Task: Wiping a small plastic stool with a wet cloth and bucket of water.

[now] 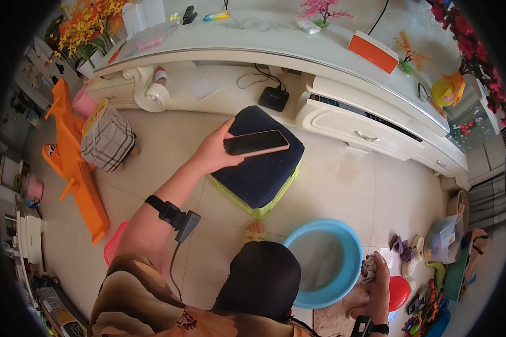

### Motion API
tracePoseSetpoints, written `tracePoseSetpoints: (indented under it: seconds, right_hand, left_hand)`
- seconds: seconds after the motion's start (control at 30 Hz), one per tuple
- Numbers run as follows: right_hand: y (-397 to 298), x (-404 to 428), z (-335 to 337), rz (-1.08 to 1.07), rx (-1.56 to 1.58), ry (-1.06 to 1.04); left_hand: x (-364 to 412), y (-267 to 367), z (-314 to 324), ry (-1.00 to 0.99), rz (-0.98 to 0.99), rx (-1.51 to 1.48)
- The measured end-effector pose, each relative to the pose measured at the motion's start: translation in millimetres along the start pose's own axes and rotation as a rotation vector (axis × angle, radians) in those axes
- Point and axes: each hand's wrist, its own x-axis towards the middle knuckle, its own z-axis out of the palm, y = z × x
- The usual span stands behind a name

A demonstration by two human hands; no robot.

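Note:
My left hand [217, 147] grips a smartphone [257, 143] in a pink case by its left end, with the dark screen facing up. Under the phone is a stool with a navy fabric top [257, 185] and a light green base [284, 187]; whether the phone touches the top I cannot tell. At the lower right, my right hand [379, 269] is closed around a crumpled grey cloth [368, 268]. This hand is just outside the right rim of a blue plastic basin [355, 252], which holds cloudy water [316, 261].
A white cabinet [362, 130] with a slightly open drawer spans the far side. An orange plastic seesaw [78, 168] and a plaid-covered stool [109, 137] stand left. Right of the basin are a red ball [398, 293], white clogs [413, 255] and several toys [426, 303].

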Motion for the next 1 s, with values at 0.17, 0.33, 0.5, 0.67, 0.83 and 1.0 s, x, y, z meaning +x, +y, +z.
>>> tracePoseSetpoints:
  seconds: [0.17,0.33,0.5,0.67,0.83,1.0]
  right_hand:
    - [0,0,-1,-0.015,0.005,-0.009]
    - [1,-2,-4,-0.029,0.008,0.006]
    - [1,-2,-12,-0.022,0.007,0.036]
    - [0,-6,-17,-0.039,0.030,0.028]
    - [1,-16,-20,-0.040,0.057,0.028]
    - [3,-25,-34,-0.066,0.040,0.058]
  left_hand:
    - [19,0,-9,-0.169,-0.421,-0.581]
    - [7,-3,6,-0.184,-0.500,-0.895]
    - [19,17,-1,-0.198,-0.350,-1.288]
    - [86,48,-46,0.208,-0.038,-1.091]
    - [142,65,-79,0.607,-0.093,-0.594]
    - [166,60,-75,0.763,-0.109,-0.010]
